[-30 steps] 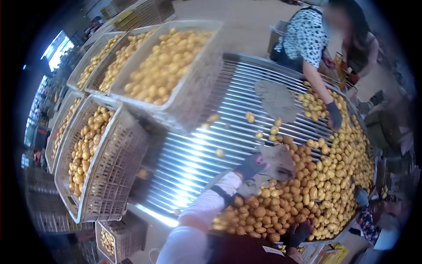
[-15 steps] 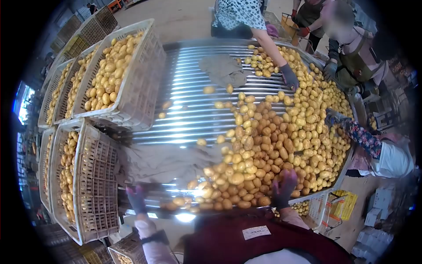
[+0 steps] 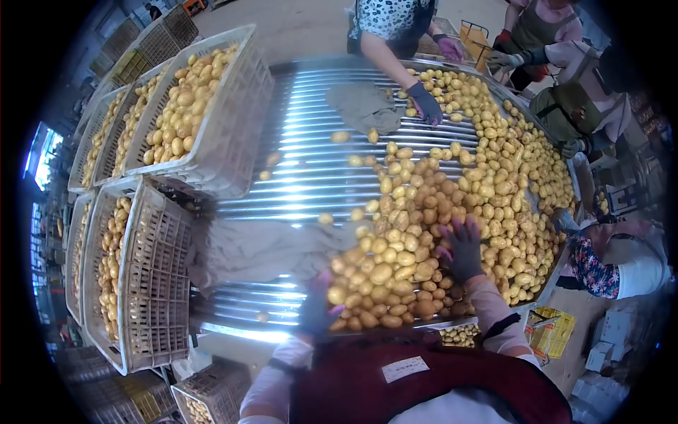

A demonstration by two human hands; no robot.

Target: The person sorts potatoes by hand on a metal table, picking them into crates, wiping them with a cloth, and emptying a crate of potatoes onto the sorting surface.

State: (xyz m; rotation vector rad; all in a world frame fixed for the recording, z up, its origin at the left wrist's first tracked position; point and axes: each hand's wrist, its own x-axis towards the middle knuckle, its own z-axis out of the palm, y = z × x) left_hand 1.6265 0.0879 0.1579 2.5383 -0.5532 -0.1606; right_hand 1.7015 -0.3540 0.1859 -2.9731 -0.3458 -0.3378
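Many rounded yellowish potatoes (image 3: 381,273), heaped, right fingers (image 3: 459,230) spread wide, left fingers (image 3: 319,284) too blurred to tell

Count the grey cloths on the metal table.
2: a far cloth near a co-worker's gloved hand, and a closer cloth left of the potato pile. Others may be hidden beneath it.

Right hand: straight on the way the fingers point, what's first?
Potatoes just past the fingertips of the right hand; whether it'd hit or skim over them is unclear from this view.
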